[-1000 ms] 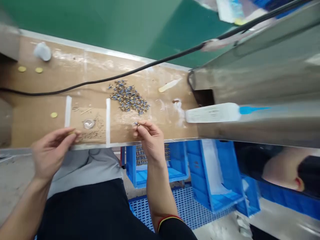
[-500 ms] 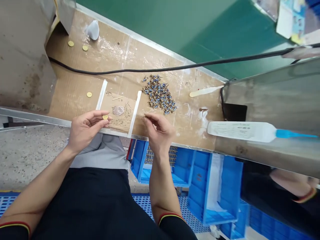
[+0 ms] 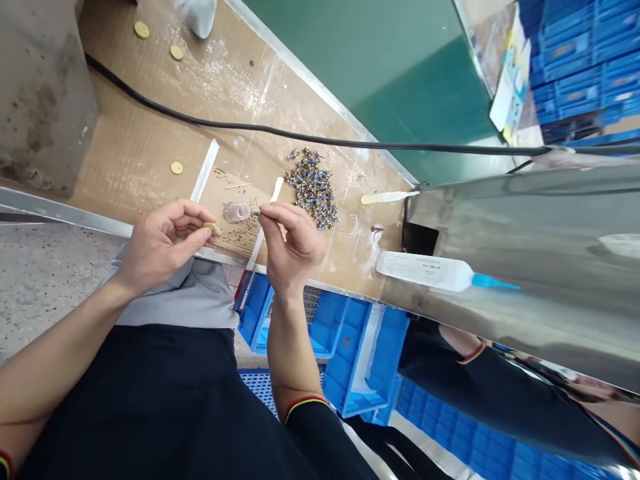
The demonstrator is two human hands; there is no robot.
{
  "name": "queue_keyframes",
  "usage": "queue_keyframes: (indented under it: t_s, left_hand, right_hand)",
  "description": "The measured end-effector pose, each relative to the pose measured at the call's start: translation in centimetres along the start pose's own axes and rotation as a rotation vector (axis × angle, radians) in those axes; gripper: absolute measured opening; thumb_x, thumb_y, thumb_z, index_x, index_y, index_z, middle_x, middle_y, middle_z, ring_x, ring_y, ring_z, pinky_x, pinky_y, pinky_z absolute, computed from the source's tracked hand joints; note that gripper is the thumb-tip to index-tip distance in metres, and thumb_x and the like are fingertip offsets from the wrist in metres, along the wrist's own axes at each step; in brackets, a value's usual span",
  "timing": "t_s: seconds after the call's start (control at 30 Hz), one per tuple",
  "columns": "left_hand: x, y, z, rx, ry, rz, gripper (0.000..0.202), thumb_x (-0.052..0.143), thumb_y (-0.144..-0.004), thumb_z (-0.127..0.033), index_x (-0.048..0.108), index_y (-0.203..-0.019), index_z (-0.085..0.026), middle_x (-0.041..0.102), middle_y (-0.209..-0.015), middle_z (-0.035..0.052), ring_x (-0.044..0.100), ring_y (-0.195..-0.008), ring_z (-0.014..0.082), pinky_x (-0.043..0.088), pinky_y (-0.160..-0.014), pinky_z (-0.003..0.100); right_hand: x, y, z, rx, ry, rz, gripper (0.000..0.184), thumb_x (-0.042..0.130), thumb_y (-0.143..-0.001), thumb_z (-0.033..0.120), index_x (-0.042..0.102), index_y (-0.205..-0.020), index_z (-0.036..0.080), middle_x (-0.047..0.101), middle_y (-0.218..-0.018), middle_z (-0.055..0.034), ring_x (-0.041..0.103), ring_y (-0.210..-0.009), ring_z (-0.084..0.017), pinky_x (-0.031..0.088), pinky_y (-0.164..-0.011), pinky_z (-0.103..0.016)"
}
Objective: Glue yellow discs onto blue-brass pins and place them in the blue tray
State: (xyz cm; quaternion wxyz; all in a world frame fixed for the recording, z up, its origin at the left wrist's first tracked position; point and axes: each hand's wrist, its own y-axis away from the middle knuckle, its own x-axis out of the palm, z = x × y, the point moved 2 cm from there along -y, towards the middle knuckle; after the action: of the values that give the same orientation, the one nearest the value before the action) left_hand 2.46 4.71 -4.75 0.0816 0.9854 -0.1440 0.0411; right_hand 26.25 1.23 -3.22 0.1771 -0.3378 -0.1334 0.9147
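Between the thumb and fingers of my left hand [image 3: 160,248] is a small yellow disc [image 3: 209,225]. My right hand [image 3: 296,248] pinches a tiny blue-and-brass metal part [image 3: 255,213] by its end, just above a white strip [image 3: 276,189] on the bench. A small clear plastic cup [image 3: 241,212] stands between the two hands, with tiny dark bits [image 3: 239,236] scattered near it. Behind my right hand lies a heap of similar blue-and-brass parts [image 3: 314,187]. A thin stick [image 3: 237,186] lies beyond the cup.
A black cable [image 3: 280,132] crosses above the cardboard-covered bench. Loose yellow discs [image 3: 177,168] lie at the left. To the right are a white bottle with a blue nozzle [image 3: 425,271] and a pale spatula [image 3: 387,197]. Blue bins [image 3: 367,353] stand below the edge, near another person [image 3: 480,393].
My right hand has moved left, closer to the disc and over the white strip, with the small part now showing. My left hand keeps the disc. The camera view has turned.
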Motion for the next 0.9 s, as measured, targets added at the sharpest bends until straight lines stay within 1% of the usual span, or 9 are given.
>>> queue_keyframes:
  t_s: [0.07, 0.17, 0.27, 0.33, 0.4, 0.53, 0.67, 0.8, 0.9]
  left_hand:
    - [-0.11, 0.00, 0.00, 0.039, -0.064, 0.005, 0.012, 0.091, -0.101, -0.032, 0.089, -0.108, -0.023, 0.091, -0.099, 0.0040, 0.088, -0.087, 0.0191, 0.073, -0.082, 0.026]
    - [-0.35, 0.06, 0.01, 0.115, -0.153, -0.006, 0.007, 0.091, -0.099, -0.028, 0.092, -0.105, -0.025, 0.089, -0.093, 0.0006, 0.081, -0.078, 0.0157, 0.069, -0.078, 0.025]
    - [-0.43, 0.08, -0.03, 0.149, -0.166, 0.005, 0.005, 0.090, -0.100, -0.029, 0.094, -0.103, -0.027, 0.088, -0.094, 0.0004, 0.080, -0.080, 0.0163, 0.068, -0.080, 0.028]
    - [-0.39, 0.08, -0.10, 0.157, -0.147, 0.023, 0.005, 0.089, -0.102, -0.030, 0.094, -0.104, -0.029, 0.089, -0.096, 0.0005, 0.080, -0.083, 0.0169, 0.067, -0.080, 0.029]
    - [-0.36, 0.07, -0.13, 0.168, -0.137, 0.035, 0.005, 0.089, -0.103, -0.029, 0.094, -0.105, -0.029, 0.089, -0.099, 0.0006, 0.080, -0.085, 0.0170, 0.065, -0.079, 0.029]
    - [-0.35, 0.07, -0.07, 0.199, -0.136, 0.052, 0.007, 0.088, -0.104, -0.028, 0.094, -0.106, -0.030, 0.088, -0.102, 0.0016, 0.081, -0.090, 0.0186, 0.064, -0.082, 0.032]
    - [-0.38, 0.05, 0.00, 0.194, -0.141, 0.057, 0.007, 0.087, -0.105, -0.029, 0.093, -0.106, -0.032, 0.088, -0.103, 0.0017, 0.081, -0.092, 0.0202, 0.065, -0.085, 0.034]
    - [-0.43, -0.04, -0.04, 0.219, -0.136, 0.060, 0.008, 0.087, -0.105, -0.028, 0.094, -0.106, -0.033, 0.088, -0.103, 0.0011, 0.081, -0.093, 0.0192, 0.064, -0.086, 0.033]
    - [-0.43, -0.12, 0.01, 0.216, -0.140, 0.062, 0.006, 0.087, -0.106, -0.032, 0.094, -0.106, -0.033, 0.089, -0.105, 0.0018, 0.081, -0.094, 0.0201, 0.063, -0.084, 0.034]
  right_hand:
    - [0.13, 0.01, 0.01, 0.007, 0.006, 0.025, 0.015, 0.075, -0.114, 0.041, 0.089, -0.113, 0.036, 0.090, -0.118, -0.0032, 0.086, -0.121, -0.027, 0.070, -0.118, -0.056]
    - [0.20, -0.07, 0.25, -0.016, 0.026, 0.027, 0.016, 0.074, -0.115, 0.038, 0.089, -0.112, 0.036, 0.091, -0.118, -0.0025, 0.087, -0.119, -0.026, 0.072, -0.116, -0.053]
    - [0.17, -0.20, 0.64, -0.092, 0.017, -0.005, 0.016, 0.076, -0.114, 0.029, 0.090, -0.114, 0.036, 0.092, -0.116, -0.0006, 0.089, -0.116, -0.023, 0.074, -0.110, -0.048]
    - [0.17, -0.26, 0.81, -0.133, -0.009, -0.015, 0.019, 0.077, -0.113, 0.023, 0.091, -0.116, 0.037, 0.093, -0.116, 0.0003, 0.089, -0.114, -0.022, 0.075, -0.107, -0.045]
    - [0.20, -0.23, 0.83, -0.152, -0.020, -0.015, 0.022, 0.077, -0.113, 0.021, 0.091, -0.118, 0.037, 0.093, -0.117, 0.0007, 0.089, -0.114, -0.021, 0.075, -0.106, -0.043]
    - [0.31, 0.01, 0.56, -0.120, 0.016, -0.002, 0.018, 0.075, -0.115, 0.028, 0.091, -0.115, 0.036, 0.093, -0.118, -0.0009, 0.090, -0.115, -0.023, 0.075, -0.109, -0.047]
    - [0.43, 0.23, 0.28, -0.072, 0.073, 0.012, 0.018, 0.073, -0.116, 0.035, 0.091, -0.112, 0.036, 0.093, -0.118, -0.0019, 0.089, -0.117, -0.024, 0.076, -0.112, -0.050]
    - [0.44, 0.27, 0.30, -0.104, 0.012, 0.007, 0.018, 0.074, -0.116, 0.032, 0.091, -0.115, 0.037, 0.093, -0.118, -0.0013, 0.089, -0.116, -0.024, 0.075, -0.112, -0.049]
    - [0.41, 0.30, 0.34, -0.113, 0.005, 0.010, 0.019, 0.074, -0.116, 0.030, 0.091, -0.117, 0.038, 0.093, -0.120, -0.0009, 0.089, -0.116, -0.024, 0.075, -0.112, -0.049]
